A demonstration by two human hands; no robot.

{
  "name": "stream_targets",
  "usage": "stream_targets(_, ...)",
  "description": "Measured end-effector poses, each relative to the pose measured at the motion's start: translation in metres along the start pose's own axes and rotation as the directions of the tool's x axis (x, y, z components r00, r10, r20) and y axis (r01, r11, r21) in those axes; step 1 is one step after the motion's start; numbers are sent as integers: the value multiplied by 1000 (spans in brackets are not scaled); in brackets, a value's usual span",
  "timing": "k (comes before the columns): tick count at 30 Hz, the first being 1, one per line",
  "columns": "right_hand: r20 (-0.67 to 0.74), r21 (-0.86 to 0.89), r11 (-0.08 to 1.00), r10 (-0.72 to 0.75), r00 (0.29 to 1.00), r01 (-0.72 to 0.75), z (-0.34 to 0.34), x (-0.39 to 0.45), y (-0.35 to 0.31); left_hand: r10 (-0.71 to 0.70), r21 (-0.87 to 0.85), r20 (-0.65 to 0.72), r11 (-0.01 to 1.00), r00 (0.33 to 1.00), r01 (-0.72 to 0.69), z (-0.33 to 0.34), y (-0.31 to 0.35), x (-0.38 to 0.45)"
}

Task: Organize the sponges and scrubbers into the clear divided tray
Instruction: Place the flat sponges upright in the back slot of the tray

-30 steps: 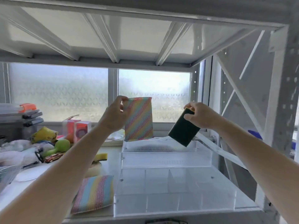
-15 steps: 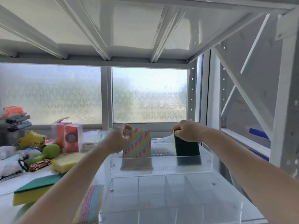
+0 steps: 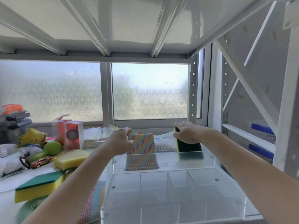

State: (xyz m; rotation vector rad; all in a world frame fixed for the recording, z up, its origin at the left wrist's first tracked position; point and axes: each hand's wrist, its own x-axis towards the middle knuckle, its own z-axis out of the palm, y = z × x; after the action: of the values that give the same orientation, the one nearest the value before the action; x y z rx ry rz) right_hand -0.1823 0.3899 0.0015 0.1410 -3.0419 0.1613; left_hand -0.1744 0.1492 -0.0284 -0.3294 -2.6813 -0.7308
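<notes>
The left hand (image 3: 120, 139) pinched the top corner of a flat rainbow-striped woven scrubber pad (image 3: 141, 150), standing it upright in the far compartment of the clear acrylic divided tray (image 3: 226, 198). The right hand (image 3: 187, 133) gripped the top of a dark green and yellow rectangular sponge (image 3: 189, 148), also upright in that far compartment, well apart from the pad. Left of the tray, on the white worktop (image 3: 6, 207), lay a green-topped yellow sponge (image 3: 38, 185), a second rainbow woven pad (image 3: 94, 202) and a pale yellow sponge (image 3: 71, 159).
</notes>
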Motion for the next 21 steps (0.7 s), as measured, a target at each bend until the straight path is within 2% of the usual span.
stream_targets(6,1,-51,998,26,1000,-26,8,-2,1,-11,27,36,1000,999,10,-2,3,-8)
stream_targets(12,-126,-31,999,3,992,-7,12,-8,0,-4,68,-22,998,1000,5,-3,7,-16)
stream_targets(16,-242,-28,993,-117,963,114,-1,-21,-16,60,77,-72,996,996,-55,-10,15,-18)
stream_targets(21,-309,15,954,-279,909,298,-20,-38,-64,132,48,-127,991,983,-127,-35,28,-26)
